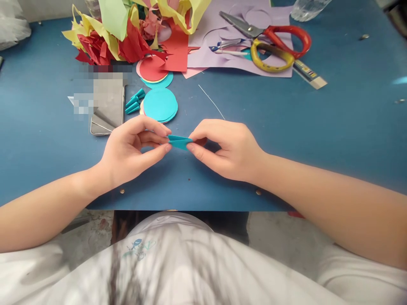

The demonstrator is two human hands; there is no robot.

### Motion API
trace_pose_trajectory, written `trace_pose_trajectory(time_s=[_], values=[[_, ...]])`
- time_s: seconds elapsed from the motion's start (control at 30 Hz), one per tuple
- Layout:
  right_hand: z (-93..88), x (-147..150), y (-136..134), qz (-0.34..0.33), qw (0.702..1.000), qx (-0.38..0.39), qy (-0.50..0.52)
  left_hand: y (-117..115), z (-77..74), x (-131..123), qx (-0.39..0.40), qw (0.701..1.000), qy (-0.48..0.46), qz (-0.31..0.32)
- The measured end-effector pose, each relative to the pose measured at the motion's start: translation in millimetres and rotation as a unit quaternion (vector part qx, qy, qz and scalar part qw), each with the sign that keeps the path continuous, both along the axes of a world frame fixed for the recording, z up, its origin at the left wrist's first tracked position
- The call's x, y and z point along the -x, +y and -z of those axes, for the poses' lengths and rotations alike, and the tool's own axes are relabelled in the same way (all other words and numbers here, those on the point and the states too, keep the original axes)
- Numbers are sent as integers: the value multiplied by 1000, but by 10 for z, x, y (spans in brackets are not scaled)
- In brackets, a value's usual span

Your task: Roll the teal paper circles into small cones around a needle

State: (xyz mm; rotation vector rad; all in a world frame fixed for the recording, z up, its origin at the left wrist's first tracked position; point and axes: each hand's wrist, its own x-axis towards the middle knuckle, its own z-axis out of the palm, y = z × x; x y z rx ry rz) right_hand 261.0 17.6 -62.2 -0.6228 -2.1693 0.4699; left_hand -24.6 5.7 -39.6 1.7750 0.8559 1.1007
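A small folded teal paper piece [179, 142] is held between both hands just above the blue table [333, 127]. My left hand [133, 148] pinches its left end with thumb and fingers. Its right end is pinched by my right hand [225, 148], fingers curled. Behind the hands lies a stack of teal paper circles [160, 104], and beside it several small folded teal cones [135, 101].
A phone [107, 106] lies at the left. A heap of red, yellow and green paper scraps [127, 29] fills the back. Red-handled scissors [270, 34] and yellow-handled scissors [270, 57] rest on lilac paper [222, 21]. Red and teal circles [154, 70], a thin wire [211, 101].
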Motion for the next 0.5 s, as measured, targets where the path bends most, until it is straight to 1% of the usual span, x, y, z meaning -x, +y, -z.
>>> trace_pose_trajectory(time_s=[0.13,0.23,0.3,0.33,0.43,0.47,0.5], values=[[-5,4,13,-6,1000,3,0,-2,5,23,-14,1000,10,26],[-3,11,17,-11,1000,-7,-5,3,28,40,17,999,4,33],[-2,12,12,-14,1000,-12,-4,7,37,49,47,998,20,24],[-2,13,8,-15,1000,-15,-4,8,39,52,46,998,25,21],[-3,14,-6,-24,999,-28,-8,4,27,55,7,999,19,29],[-3,14,-9,-29,999,-34,-10,-1,18,53,3,999,16,34],[-4,15,-11,-33,999,-40,-11,-7,6,50,16,999,24,29]])
